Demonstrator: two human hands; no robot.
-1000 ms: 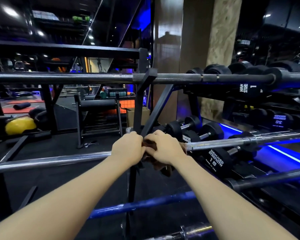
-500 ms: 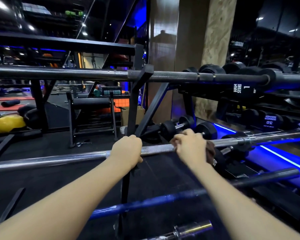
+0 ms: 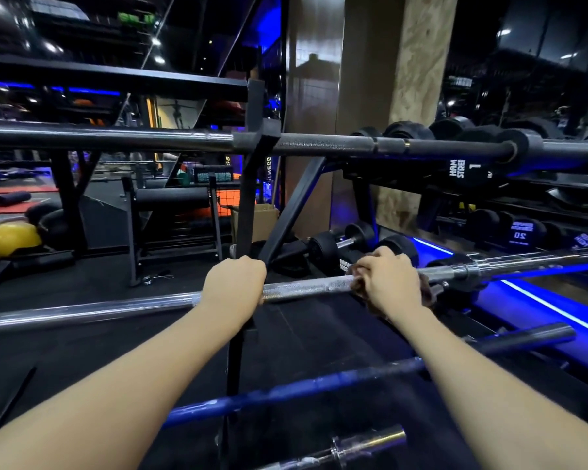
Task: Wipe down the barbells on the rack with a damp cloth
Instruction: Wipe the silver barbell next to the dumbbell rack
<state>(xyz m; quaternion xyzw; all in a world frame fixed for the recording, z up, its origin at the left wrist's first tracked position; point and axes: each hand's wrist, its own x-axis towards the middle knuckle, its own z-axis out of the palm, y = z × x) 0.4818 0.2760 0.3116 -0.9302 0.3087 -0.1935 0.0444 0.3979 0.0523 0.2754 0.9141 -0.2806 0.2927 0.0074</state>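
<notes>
A chrome barbell lies across the black rack at mid height. My left hand grips this bar right at the rack's upright. My right hand is wrapped round the bar further right, with a brown cloth bunched between palm and bar. A black barbell rests on the tier above. Below lie a blue barbell and another chrome bar.
Black dumbbells sit on shelves behind and to the right of the rack. A blue light strip runs along the floor at right. A yellow ball and a small stand are at left. A pillar rises behind.
My right hand has slid the cloth to the right along the chrome bar, away from my left hand. The left hand has kept its grip at the upright.
</notes>
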